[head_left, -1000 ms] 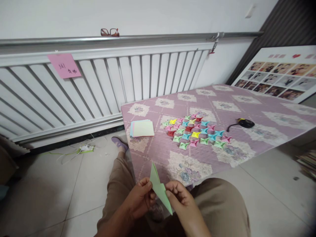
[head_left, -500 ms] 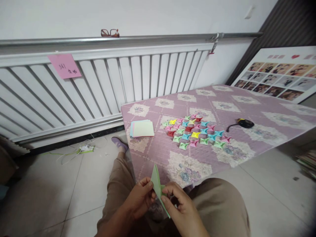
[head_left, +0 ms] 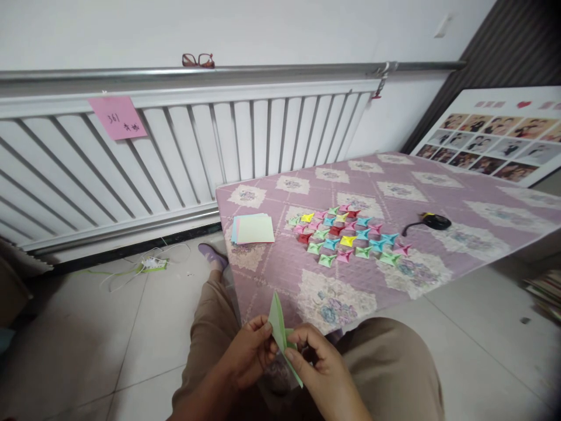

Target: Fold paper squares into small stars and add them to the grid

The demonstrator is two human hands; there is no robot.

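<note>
A folded light green paper [head_left: 278, 327] is held up between my two hands, in front of the table's near edge. My left hand [head_left: 252, 351] pinches its left side between thumb and fingers. On the right side, my right hand [head_left: 318, 362] grips the paper near a small flap, its fingers curled. Several small folded paper pieces [head_left: 347, 240] in green, pink, blue, yellow and red lie in slanting rows on the table [head_left: 280, 275]. To their left rests a stack of square paper sheets [head_left: 255, 228], a pale one on top.
A black object with a cord [head_left: 436, 221] lies on the table's right part. Behind stands a white radiator [head_left: 245, 137] with a pink note [head_left: 117, 118]; glasses [head_left: 198, 60] rest on the pipe. A photo board [head_left: 495, 137] leans at the right. A power strip [head_left: 154, 265] is on the floor.
</note>
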